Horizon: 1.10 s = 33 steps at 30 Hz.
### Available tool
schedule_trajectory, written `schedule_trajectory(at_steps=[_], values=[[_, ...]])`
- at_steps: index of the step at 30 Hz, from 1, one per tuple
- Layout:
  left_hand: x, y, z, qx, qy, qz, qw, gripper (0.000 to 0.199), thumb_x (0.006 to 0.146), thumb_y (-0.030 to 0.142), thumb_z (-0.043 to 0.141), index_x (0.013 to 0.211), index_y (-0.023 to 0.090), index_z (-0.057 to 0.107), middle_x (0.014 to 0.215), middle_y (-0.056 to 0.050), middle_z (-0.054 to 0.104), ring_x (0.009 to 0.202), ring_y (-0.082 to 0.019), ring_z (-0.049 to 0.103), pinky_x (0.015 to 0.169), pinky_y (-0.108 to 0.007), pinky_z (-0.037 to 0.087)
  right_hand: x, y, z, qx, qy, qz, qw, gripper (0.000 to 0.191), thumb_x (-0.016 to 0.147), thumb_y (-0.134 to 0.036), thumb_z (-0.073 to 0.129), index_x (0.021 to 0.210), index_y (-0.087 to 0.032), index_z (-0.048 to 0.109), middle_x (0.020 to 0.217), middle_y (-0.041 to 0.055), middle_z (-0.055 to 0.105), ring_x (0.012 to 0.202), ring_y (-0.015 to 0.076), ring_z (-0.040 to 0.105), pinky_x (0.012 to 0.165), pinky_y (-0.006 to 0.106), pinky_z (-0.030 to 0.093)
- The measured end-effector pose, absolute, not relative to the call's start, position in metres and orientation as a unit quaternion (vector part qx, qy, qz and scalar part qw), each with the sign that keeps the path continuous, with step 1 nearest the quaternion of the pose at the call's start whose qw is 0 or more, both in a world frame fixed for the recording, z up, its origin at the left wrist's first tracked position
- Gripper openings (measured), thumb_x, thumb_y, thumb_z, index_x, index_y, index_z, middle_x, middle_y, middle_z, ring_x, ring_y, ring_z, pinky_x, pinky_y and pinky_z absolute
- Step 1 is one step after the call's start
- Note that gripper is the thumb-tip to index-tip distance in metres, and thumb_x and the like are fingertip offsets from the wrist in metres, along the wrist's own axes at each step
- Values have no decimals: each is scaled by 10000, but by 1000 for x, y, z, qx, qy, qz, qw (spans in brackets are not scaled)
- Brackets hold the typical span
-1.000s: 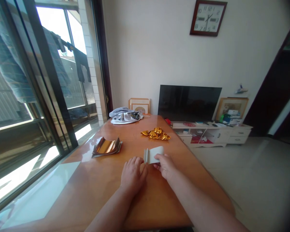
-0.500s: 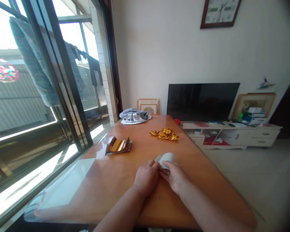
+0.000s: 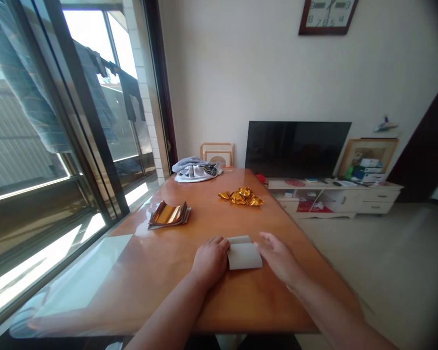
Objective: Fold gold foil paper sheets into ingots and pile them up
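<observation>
The left hand (image 3: 210, 262) sits curled on the table, up against the left edge of a folded white paper (image 3: 244, 254) — whether it presses down or only touches, I can't quite tell. The right hand (image 3: 279, 257) is open and spread, just beside the paper's right edge and not quite on it, so the hands are apart with the paper between them. All this is on a glossy orange wooden table (image 3: 160, 287). Farther up it lie a stack of gold-sheened foil sheets (image 3: 168, 215) and a crumpled heap of gold foil (image 3: 241, 196) — a bunched grey cloth (image 3: 195, 170) sits at the far end, near a dark television (image 3: 297, 148).
</observation>
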<state>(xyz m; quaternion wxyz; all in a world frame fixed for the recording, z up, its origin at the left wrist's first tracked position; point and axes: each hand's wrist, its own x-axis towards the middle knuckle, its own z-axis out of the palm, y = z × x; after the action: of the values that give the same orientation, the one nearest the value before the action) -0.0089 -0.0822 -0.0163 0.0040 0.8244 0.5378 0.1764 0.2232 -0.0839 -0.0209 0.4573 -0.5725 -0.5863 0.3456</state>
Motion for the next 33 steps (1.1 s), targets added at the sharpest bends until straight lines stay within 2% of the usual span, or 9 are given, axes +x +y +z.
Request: schedule_trajectory(at_steps=[2,5,8,12,15,19,24,29,33], values=[[-9,-82,-16,827,532,182,4,168,904,174,467,957,246,609,985,-45,652,875,-208,613,763,-304,429,229,-87,-22,-562,-693,212,399,460,839,-422,649,1248,-213,631,1345,111,620,1290,293,535,1132,469,380],[-9,-82,-15,830,524,190,11,177,883,149,470,940,241,610,995,-43,644,868,-198,606,763,-299,421,231,-89,-20,-536,-772,109,323,489,872,-398,604,1324,-214,605,1411,94,583,1378,290,440,1173,462,321],[-10,-82,-12,839,509,191,16,203,851,123,480,936,238,623,1026,-41,644,893,-195,597,797,-308,413,227,-86,-14,-528,-803,87,262,566,909,-397,553,1441,-207,514,1498,84,509,1462,292,321,1194,461,280],[-10,-83,-8,851,490,191,15,211,818,119,510,917,239,653,1035,-38,653,986,-216,581,875,-341,385,220,-78,-7,-520,-825,90,204,595,957,-441,482,1502,-205,443,1547,90,451,1491,316,261,1199,514,237],[-11,-84,-6,852,488,189,18,198,841,149,513,910,241,674,1026,-43,660,1003,-225,571,892,-358,370,217,-73,-10,-518,-833,78,179,586,975,-459,448,1495,-187,454,1528,116,472,1475,335,289,1195,551,208],[-11,-84,-6,852,490,182,18,189,856,161,514,908,240,678,973,-46,665,975,-228,562,869,-366,366,216,-71,-19,-519,-832,38,193,547,984,-453,443,1445,-166,508,1448,153,549,1391,321,412,1182,550,215],[-9,-85,-6,844,503,186,8,170,867,166,498,871,226,656,938,-54,642,936,-236,549,830,-370,379,217,-74,-22,-494,-841,14,221,385,991,-429,460,1258,-224,646,1277,101,663,1255,281,518,1176,536,204],[-9,-87,-7,845,486,223,21,305,842,107,474,1053,228,659,1071,-74,619,1026,-245,533,908,-370,407,216,-80,-17,-482,-849,26,217,302,984,-430,482,1115,-252,687,1171,78,695,1154,271,558,1161,560,190],[-10,-86,-10,859,468,203,46,361,840,102,490,1118,241,672,1073,-68,631,1028,-243,545,924,-367,416,216,-84,-14,-488,-847,47,203,281,986,-427,473,1060,-266,691,1142,66,706,1102,261,583,1154,569,185]])
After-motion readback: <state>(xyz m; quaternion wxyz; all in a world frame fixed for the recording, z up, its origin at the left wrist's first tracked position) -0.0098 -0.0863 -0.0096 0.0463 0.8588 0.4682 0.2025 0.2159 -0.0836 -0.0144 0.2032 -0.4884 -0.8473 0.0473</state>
